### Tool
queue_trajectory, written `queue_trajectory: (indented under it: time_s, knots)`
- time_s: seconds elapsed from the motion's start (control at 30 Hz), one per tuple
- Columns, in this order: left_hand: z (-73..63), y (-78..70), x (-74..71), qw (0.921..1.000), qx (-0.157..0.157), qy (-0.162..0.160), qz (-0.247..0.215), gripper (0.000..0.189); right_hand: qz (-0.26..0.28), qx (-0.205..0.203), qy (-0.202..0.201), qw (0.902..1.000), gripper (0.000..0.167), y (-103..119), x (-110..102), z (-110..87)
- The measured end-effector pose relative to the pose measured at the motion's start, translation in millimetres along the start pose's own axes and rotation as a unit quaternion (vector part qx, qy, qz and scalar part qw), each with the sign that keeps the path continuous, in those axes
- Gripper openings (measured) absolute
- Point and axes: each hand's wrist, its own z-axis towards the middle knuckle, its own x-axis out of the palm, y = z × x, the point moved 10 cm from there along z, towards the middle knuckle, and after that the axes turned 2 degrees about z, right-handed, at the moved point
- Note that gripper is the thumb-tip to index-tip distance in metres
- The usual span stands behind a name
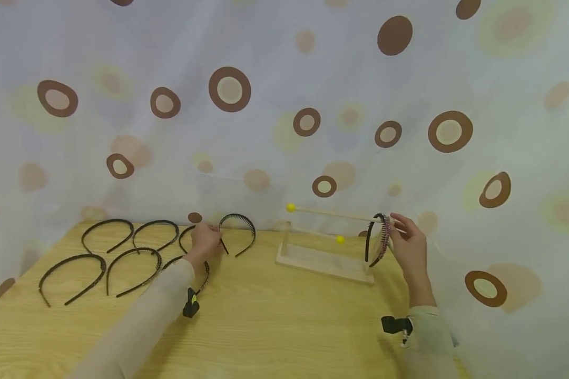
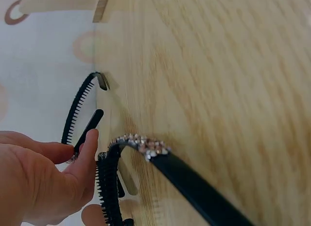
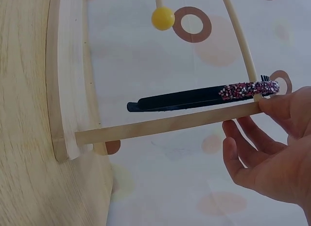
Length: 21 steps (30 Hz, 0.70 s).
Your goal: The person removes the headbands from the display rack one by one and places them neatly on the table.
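My left hand pinches a black toothed headband by one side, between thumb and fingers. In the left wrist view that headband arches beyond the fingertips, teeth facing inward. At the right, my right hand grips the top end of a post on a wooden stand. The right wrist view has the thumb and fingers at the end of this post. Beside the hand, a black headband with pinkish glitter hangs on the stand's upper rod.
Several black headbands lie in two rows on the left of the wooden table. One near the left hand carries sparkling stones. Yellow balls tip the stand's rods. A spotted curtain hangs behind the table.
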Motion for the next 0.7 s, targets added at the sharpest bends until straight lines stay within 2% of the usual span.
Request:
queue_trajectory:
  time_s: [0.13, 0.23, 0.37, 0.57, 0.7]
  knots:
    - [0.5, 3.2, -5.9, 0.9994, -0.021, -0.003, 0.026, 0.017, -0.012, -0.011, 0.003, 0.9999, 0.038, 8.3, 5.6, 3.6]
    - [-0.6, 3.2, -7.0, 0.9985, -0.027, -0.003, 0.046, 0.016, -0.02, -0.012, 0.001, 0.9997, 0.038, 9.7, 6.7, 5.4]
    - [0.5, 0.8, -5.9, 0.9977, -0.013, -0.012, 0.065, 0.015, -0.021, -0.017, 0.0, 0.9996, 0.038, 11.3, 6.7, 6.1]
    - [3.1, -1.9, 3.0, 0.988, 0.026, -0.006, 0.152, 0.022, -0.024, 0.002, 0.002, 0.9997, 0.039, 6.6, 3.7, 0.6]
    - [1.7, -5.6, 3.9, 0.9844, 0.041, -0.012, 0.17, 0.024, -0.023, 0.01, 0.002, 0.9997, 0.04, 6.9, 2.0, -3.2]
